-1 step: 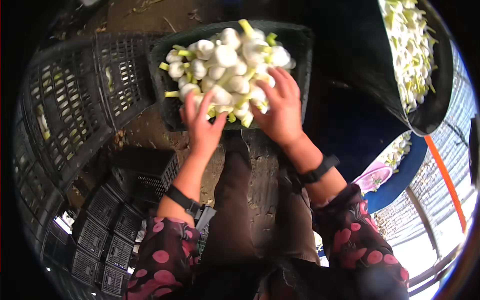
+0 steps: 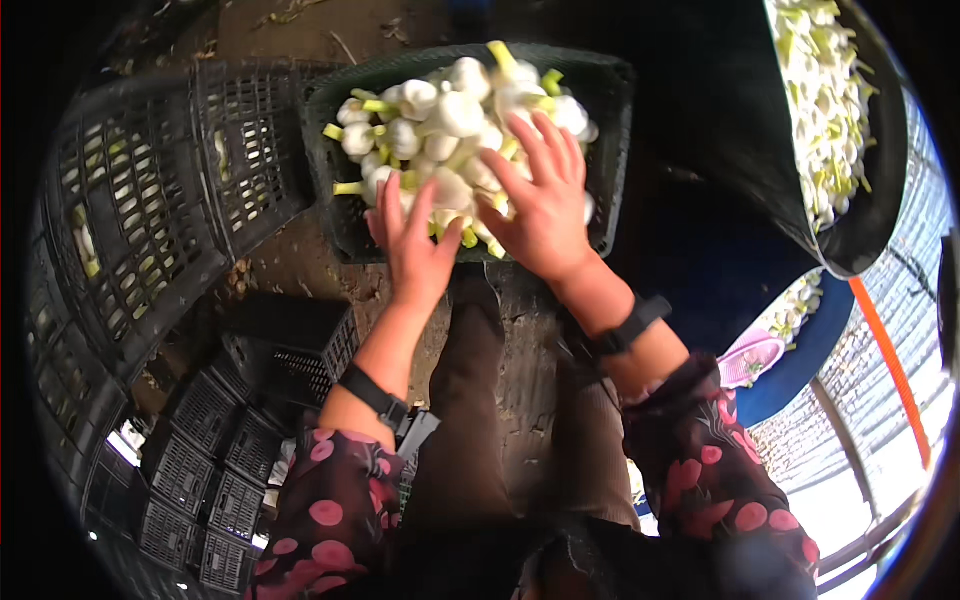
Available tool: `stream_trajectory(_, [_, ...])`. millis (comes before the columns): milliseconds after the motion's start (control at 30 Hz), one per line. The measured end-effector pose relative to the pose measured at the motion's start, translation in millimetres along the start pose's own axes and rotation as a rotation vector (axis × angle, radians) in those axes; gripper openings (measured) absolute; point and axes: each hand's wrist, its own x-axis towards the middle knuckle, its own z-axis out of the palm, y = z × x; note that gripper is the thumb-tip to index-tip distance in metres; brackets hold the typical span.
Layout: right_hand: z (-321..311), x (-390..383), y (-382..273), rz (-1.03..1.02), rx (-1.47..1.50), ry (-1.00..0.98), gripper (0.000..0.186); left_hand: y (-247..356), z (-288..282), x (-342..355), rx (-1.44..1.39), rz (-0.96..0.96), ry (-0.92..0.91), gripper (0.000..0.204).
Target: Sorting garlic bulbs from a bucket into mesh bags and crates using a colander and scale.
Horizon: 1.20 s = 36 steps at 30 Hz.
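A dark green crate (image 2: 347, 232) in front of me holds a heap of white garlic bulbs (image 2: 461, 113) with cut yellow-green stems. My left hand (image 2: 415, 245) lies over the near left part of the heap, fingers spread and touching the bulbs. Across the right side of the heap rests my right hand (image 2: 548, 210), palm down with its fingers apart. Neither hand has closed around a bulb. Some bulbs are hidden under the fingers.
Large black slatted crates (image 2: 135, 210) stand at the left, with garlic showing through their gaps. Stacked black crates (image 2: 185, 470) fill the lower left. At the right are a dark container of garlic (image 2: 825, 120), a pink basket (image 2: 752, 360) and an orange strap (image 2: 890, 365).
My right hand has moved slightly up and to the left over the garlic bulbs. The crate sits a little farther right in the picture. Both hands stay spread.
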Motion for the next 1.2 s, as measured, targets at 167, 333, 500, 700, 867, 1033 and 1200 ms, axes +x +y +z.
stream_trajectory(167, [39, 79, 26, 0.133, -0.325, -0.275, 0.065, -24, 2, 28, 0.162, -0.005, -0.088, 0.029])
stream_trajectory(333, [22, 34, 55, 0.222, -0.355, -0.118, 0.042, -39, -4, 34, 0.115, -0.028, -0.018, 0.019])
stream_trajectory(500, [46, -18, 76, 0.344, -0.547, -0.397, 0.043, -78, -8, 48, 0.206, -0.267, -0.005, 0.024])
stream_trajectory(700, [43, -7, 80, 0.333, -0.394, -0.332, 0.042, -102, -31, 56, 0.164, -0.298, -0.227, 0.038])
stream_trajectory(867, [27, 15, 72, 0.784, -0.213, -0.405, 0.038, -97, -44, 40, 0.073, -0.016, 0.024, 0.054])
stream_trajectory(1033, [97, 6, 82, 0.576, 0.132, -0.053, 0.035, -114, -26, 45, 0.176, 0.073, -0.327, 0.027])
stream_trajectory(1200, [58, 9, 97, 0.543, -0.04, -0.509, 0.044, -115, -68, 34, -0.333, -0.023, -0.411, 0.027])
